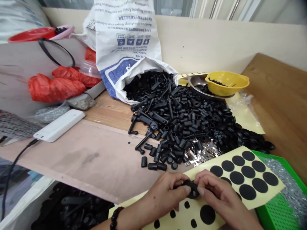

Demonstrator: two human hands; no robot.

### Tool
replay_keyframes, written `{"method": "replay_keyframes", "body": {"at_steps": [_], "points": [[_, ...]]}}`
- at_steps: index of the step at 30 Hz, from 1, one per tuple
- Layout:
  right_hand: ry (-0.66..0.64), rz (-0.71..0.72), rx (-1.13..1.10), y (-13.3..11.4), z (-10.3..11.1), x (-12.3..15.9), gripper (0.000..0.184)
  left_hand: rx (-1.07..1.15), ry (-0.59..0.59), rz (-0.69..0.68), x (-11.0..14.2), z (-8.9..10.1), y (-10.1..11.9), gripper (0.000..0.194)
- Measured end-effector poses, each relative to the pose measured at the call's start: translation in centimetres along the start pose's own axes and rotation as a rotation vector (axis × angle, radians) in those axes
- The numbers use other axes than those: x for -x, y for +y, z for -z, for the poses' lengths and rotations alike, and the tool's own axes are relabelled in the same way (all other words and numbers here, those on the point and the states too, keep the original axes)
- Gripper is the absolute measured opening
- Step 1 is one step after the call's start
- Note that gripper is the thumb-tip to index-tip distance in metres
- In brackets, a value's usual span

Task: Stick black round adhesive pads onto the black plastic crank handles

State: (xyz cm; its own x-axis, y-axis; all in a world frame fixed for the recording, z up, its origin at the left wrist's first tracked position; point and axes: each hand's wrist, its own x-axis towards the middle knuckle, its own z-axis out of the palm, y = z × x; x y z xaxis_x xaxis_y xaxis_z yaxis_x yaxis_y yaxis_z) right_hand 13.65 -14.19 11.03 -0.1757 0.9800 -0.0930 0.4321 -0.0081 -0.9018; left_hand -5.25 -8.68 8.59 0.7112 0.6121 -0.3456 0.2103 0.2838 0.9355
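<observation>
My left hand (165, 195) and my right hand (219, 195) meet at the bottom of the view, fingers pinched together on a small round black plastic part (190, 188). They hover just above a yellow backing sheet (278, 188) that carries several round black adhesive pads (237, 177). A second yellow sheet (168, 222) with black dots lies under my wrists. A beaded bracelet (115, 217) is on my left wrist.
A big pile of black plastic parts (187, 118) spills from a white sack (127, 41) across the wooden table. Behind it stand a yellow bowl (226, 83) and a metal dish (196, 83). A green tray (283, 207) sits right, a white device (59, 124) left, red bags (55, 84) beyond.
</observation>
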Motion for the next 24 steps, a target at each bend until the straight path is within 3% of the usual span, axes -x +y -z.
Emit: {"method": "replay_keyframes", "body": {"at_steps": [4, 7, 12, 16, 18, 20, 24], "points": [[0.027, -0.001, 0.072, -0.5, -0.2, 0.4, 0.02, -0.038, 0.106, -0.021, 0.3, -0.5, 0.1, 0.021], [0.051, -0.049, 0.0, -0.8, -0.1, 0.6, 0.022, -0.082, 0.141, -0.094, 0.6, -0.6, 0.5, 0.018], [0.035, -0.292, -0.409, -0.2, 0.2, 1.1, 0.027, -0.072, 0.145, -0.105, 0.8, -0.4, 0.8, 0.022], [0.252, -0.429, -0.653, 0.1, -0.1, 1.4, 0.035, -0.001, 0.154, -0.081, 1.1, -0.2, 0.7, 0.023], [0.305, -0.378, -0.525, -0.2, -0.9, 1.4, 0.036, 0.007, 0.162, -0.077, 1.2, -0.3, 0.7, 0.021], [0.298, -0.24, -0.269, -0.6, -2.0, 1.2, 0.035, 0.008, 0.164, -0.078, 1.1, -0.7, 0.7, 0.021], [0.281, -0.028, 0.043, -1.4, -4.3, 1.0, 0.033, 0.143, 0.109, -0.06, 1.8, -0.7, 0.9, 0.035]]}}
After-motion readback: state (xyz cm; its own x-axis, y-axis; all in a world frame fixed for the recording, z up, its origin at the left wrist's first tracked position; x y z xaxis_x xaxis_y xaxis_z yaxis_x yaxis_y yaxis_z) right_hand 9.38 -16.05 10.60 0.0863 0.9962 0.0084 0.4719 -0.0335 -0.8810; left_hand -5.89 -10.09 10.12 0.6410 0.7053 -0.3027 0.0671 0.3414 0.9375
